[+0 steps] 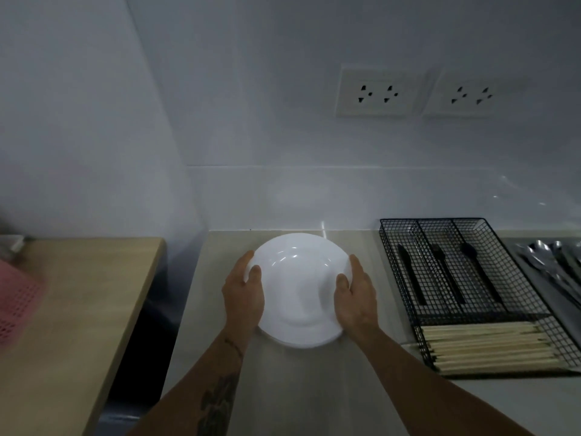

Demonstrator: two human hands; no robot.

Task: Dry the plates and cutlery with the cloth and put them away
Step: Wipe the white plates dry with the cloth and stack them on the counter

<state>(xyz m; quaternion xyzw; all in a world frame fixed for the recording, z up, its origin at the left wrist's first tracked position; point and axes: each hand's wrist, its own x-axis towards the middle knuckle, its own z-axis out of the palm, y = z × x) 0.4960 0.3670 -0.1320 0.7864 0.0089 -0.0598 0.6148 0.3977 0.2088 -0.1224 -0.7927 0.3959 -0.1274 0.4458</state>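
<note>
Lower centre of the frame, the left hand [243, 294] and right hand [356, 294] each grip an opposite rim of the white plate [298, 294] over the tabletop [283, 388]. This looks like putting it away. Next: cutlery [550, 265] far right, beyond the wire tray [393, 256].

One plate [300, 287], two hands [243, 297], three black utensils [412, 275], perhaps four spoons [547, 259].

There is one camera, up on the person's head. It looks forward and down at the counter [283, 388], close above both hands, with the wall [283, 121] just past the fingertips.
</note>
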